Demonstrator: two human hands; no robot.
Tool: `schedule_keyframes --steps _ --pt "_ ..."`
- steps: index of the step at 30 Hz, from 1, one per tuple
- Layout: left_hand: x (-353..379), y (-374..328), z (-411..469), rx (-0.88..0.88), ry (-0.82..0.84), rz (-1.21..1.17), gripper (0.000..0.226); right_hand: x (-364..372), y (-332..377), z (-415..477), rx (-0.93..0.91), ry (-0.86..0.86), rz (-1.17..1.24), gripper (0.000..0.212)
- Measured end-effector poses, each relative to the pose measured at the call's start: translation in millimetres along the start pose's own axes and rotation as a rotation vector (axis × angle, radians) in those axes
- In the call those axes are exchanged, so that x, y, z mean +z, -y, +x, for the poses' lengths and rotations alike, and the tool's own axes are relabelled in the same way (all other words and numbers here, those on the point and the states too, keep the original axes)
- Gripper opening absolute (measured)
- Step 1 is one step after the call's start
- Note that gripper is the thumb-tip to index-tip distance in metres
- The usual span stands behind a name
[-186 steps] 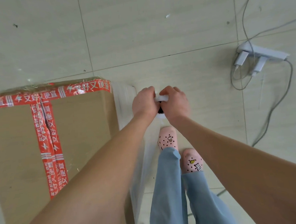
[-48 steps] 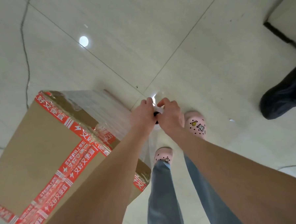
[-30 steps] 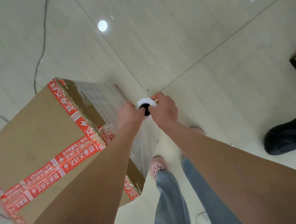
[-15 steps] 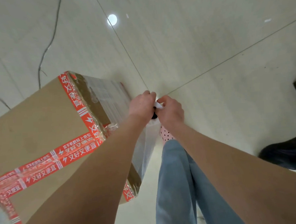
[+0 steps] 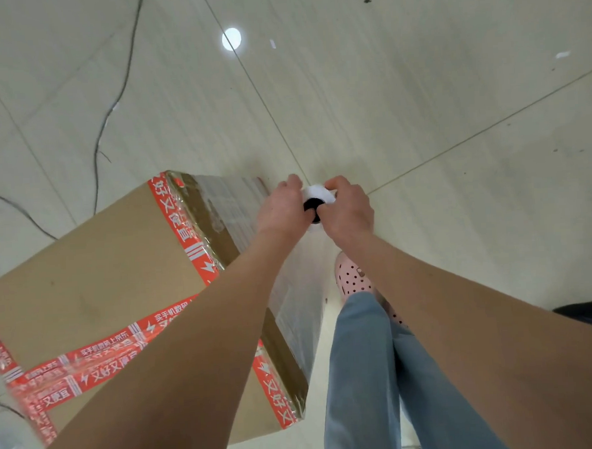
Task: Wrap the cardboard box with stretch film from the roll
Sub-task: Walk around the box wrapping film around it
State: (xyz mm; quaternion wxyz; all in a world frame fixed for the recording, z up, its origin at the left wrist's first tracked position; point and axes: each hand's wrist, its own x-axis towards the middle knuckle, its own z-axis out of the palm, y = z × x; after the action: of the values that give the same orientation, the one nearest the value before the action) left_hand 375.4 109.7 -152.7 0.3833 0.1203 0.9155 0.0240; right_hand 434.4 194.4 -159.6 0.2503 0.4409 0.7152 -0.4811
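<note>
One brown cardboard box (image 5: 95,279) stands on the pale tiled floor (image 5: 418,97), sealed with red tape (image 5: 185,226) printed in white Chinese characters, "又好又便宜" legible, with lightning-bolt marks. Clear stretch film (image 5: 292,303) covers the box's right-hand side face. One white film roll with a black core (image 5: 315,202), seen end-on, sits just beyond the box's far right corner. Both arms extended forward: left hand (image 5: 280,211) and right hand (image 5: 348,211) are each closed around the roll's top end, one on either side. One pink perforated clog (image 5: 354,278) and blue trouser legs (image 5: 364,375) show below.
</note>
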Motion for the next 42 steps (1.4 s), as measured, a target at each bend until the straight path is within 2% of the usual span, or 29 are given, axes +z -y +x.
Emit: schedule_keyframes --steps 3,8,13,16,18,20,26,32,37,42 --pt "-4.2 -6.8 8.2 0.215 -0.038 0.174 0.033 3.2 2.6 2.1 -0.022 0.005 -0.032 0.027" --pt "-16.1 -9.6 20.8 0.248 -0.058 0.215 0.017 -1.0 12.4 9.3 -0.044 -0.014 -0.101 0.024" --pt "-23.3 4.3 26.5 0.066 -0.091 0.016 0.007 1.6 29.0 12.9 -0.101 -0.045 -0.072 0.029" --pt "-26.0 14.0 27.5 -0.121 -0.137 -0.223 0.012 5.0 45.2 15.3 -0.105 -0.077 -0.071 0.037" --pt "-29.9 20.2 29.4 -0.226 -0.111 -0.357 0.016 8.1 54.8 18.2 -0.096 -0.080 -0.064 0.037" --pt "-36.7 26.6 32.9 -0.243 -0.049 -0.351 0.023 10.7 60.8 20.8 -0.088 -0.066 -0.070 0.035" --pt "-50.1 20.5 40.0 0.161 -0.078 0.041 0.027 17.6 64.7 23.1 -0.107 -0.018 -0.129 0.028" --pt "-59.5 11.1 49.6 0.195 -0.110 0.150 0.019 10.7 69.6 32.0 -0.126 -0.022 -0.163 0.027" --pt "-72.2 16.6 60.2 0.101 -0.102 0.069 0.015 7.3 87.4 40.7 -0.129 0.008 -0.156 0.028" --pt "-84.8 34.5 67.4 -0.173 -0.165 -0.185 0.018 9.0 109.3 53.3 -0.144 0.045 -0.154 0.027"
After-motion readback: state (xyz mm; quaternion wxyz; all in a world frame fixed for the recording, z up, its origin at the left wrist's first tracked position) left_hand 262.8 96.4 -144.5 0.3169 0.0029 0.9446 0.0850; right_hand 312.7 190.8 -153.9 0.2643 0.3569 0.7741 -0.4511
